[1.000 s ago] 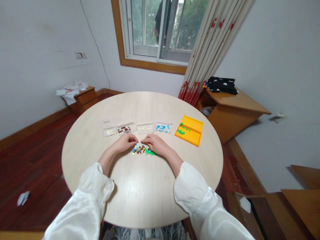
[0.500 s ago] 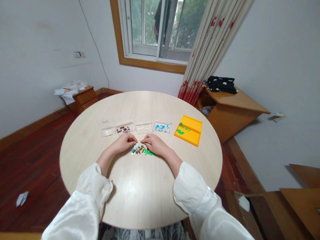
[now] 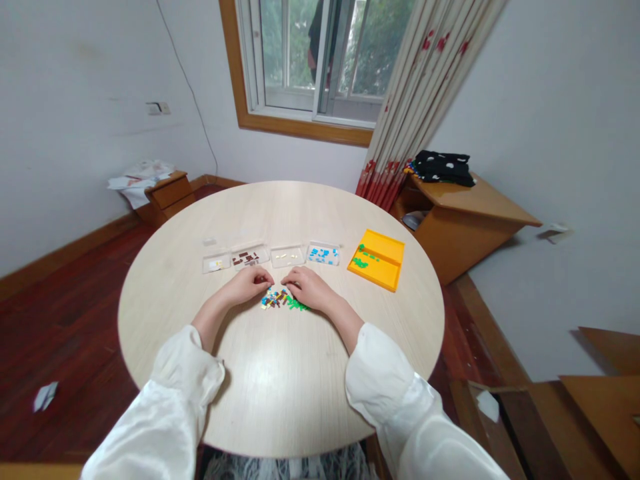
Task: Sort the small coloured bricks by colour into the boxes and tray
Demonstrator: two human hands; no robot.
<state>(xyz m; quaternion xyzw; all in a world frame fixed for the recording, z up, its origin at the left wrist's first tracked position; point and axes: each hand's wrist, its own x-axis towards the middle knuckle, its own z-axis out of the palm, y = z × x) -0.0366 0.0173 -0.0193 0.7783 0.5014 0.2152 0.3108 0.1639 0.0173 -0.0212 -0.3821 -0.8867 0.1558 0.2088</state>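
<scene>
1. The small coloured pieces [image 3: 274, 300] lie in a pile on the round table [image 3: 275, 393], near both hands.
2. The left hand [image 3: 255, 284] has its fingertips close together; I cannot tell if they grasp a piece.
3. The right hand [image 3: 306, 288] bends beside the pile; its grip also I cannot tell.
4. Beyond stand four clear boxes [image 3: 287, 265].

A home: flowered curtain [image 3: 425, 83], floorboards [image 3: 65, 327]
</scene>
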